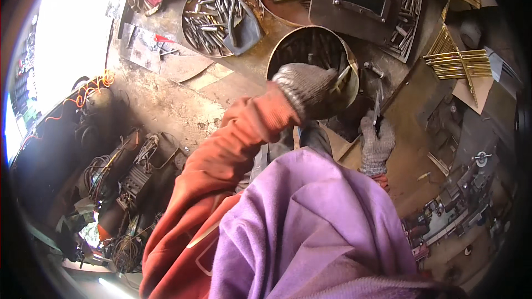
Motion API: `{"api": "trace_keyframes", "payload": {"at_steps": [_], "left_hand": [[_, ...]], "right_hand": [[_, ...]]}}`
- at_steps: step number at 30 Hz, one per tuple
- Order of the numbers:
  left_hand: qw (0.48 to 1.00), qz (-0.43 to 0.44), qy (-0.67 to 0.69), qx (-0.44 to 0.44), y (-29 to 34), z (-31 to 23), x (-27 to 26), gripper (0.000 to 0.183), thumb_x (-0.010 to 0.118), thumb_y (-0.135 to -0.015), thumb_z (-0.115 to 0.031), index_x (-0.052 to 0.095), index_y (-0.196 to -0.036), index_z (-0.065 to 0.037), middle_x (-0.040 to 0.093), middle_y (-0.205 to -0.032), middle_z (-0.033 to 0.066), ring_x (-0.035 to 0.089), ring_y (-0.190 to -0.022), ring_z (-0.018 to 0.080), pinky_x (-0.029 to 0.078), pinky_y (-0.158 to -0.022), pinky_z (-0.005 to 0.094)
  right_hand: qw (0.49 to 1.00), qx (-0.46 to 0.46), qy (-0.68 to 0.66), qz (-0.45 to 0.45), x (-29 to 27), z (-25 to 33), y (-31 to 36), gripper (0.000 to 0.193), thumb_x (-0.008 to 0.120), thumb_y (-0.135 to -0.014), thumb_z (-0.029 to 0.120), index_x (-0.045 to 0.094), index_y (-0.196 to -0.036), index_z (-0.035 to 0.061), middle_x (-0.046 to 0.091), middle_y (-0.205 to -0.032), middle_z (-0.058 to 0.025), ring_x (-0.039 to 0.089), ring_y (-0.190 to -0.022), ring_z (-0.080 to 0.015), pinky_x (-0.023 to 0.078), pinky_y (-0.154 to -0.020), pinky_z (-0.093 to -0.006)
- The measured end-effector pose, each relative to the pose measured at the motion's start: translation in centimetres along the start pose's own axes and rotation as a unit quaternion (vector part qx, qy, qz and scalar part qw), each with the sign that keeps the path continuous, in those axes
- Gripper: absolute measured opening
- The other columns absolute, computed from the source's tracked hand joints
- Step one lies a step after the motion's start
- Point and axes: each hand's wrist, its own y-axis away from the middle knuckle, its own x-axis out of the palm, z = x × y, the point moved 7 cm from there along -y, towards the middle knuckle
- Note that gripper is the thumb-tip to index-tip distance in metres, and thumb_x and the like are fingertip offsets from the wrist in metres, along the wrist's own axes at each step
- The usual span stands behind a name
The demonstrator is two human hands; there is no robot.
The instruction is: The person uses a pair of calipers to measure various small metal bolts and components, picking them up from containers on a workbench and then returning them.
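Note:
My left hand (pixel 307 86), in a grey knit glove, reaches over a round metal tin (pixel 350 99) of dark metal pieces. Its fingers are curled, and their tips are partly hidden. A short shiny metal piece (pixel 343 74) shows right at them; whether it is gripped I cannot tell for sure. Lower and to the right, my right hand (pixel 377 143), gloved alike, is closed round a slim steel tool (pixel 378 104) that looks like pliers or tongs. The tool points away from me, its far end close to a small cylindrical metal part (pixel 374 68) on the bench.
Another round tin (pixel 191 44) holds many metal pins, with pliers (pixel 233 11) lying across it. A welding mask (pixel 354 0) leans on a further tin (pixel 266 0). Stacked brass-coloured rods (pixel 460 65) lie at right. Cables and machinery (pixel 133 182) fill the left below the bench.

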Motion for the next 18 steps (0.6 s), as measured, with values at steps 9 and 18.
{"api": "trace_keyframes", "payload": {"at_steps": [9, 18], "left_hand": [[0.997, -0.052, -0.059, -0.015, 2.1, 1.3, -3.1, 0.016, 0.068, -0.077, -0.021, 0.076, -0.083, -0.010, 0.071, -0.077, 0.0174, 0.071, -0.074, 0.0363, 0.056, -0.065, 0.0453], [0.984, 0.006, 0.012, -0.179, 7.3, 1.7, -2.7, 0.022, 0.069, -0.084, -0.033, 0.068, -0.089, -0.012, 0.068, -0.081, 0.0149, 0.067, -0.080, 0.0386, 0.052, -0.068, 0.0465]], "right_hand": [[1.000, 0.003, 0.023, 0.008, -2.2, -2.1, -1.3, 0.018, 0.072, -0.092, 0.014, 0.069, -0.104, 0.0000, 0.065, -0.082, -0.0011, 0.056, -0.071, -0.0076, 0.047, -0.063, -0.0243], [1.000, 0.017, 0.002, 0.024, -3.8, -3.5, -2.7, 0.020, 0.074, -0.091, 0.013, 0.068, -0.104, -0.0009, 0.065, -0.083, -0.0013, 0.057, -0.072, -0.0082, 0.047, -0.064, -0.0249]]}}
